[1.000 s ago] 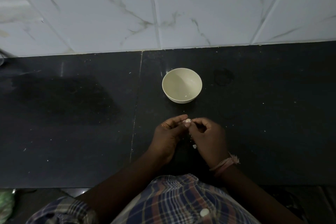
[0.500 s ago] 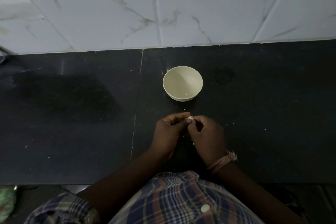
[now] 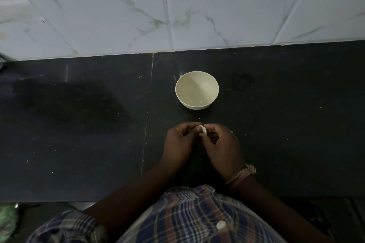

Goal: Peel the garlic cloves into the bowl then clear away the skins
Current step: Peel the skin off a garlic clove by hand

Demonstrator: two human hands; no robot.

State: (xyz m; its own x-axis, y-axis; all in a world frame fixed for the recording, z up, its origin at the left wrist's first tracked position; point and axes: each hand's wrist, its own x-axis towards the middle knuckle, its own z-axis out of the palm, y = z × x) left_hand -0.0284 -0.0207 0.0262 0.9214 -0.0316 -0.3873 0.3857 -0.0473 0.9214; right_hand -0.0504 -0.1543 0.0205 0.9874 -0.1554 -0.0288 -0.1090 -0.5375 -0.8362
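Between the fingertips of the left hand [image 3: 178, 142] and right hand [image 3: 223, 148] showed a whitish garlic clove [image 3: 203, 129]. Beyond them sat a cream bowl [image 3: 197, 90] on a black countertop [image 3: 79, 124]. Farther off, the wall tiles [image 3: 217, 6] were white with grey veining. A pinkish thread band [image 3: 240, 176] circled the right wrist; nearer than both hands, the shirt [image 3: 197, 217] was plaid in blue, brown and white.

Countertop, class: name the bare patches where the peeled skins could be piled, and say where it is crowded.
Bare patches on the countertop: the wide stretch left of the seam, and the stretch right of the bowl, up to the tiled wall. Crowded: near the bowl, where the left hand and right hand pinch a garlic clove.
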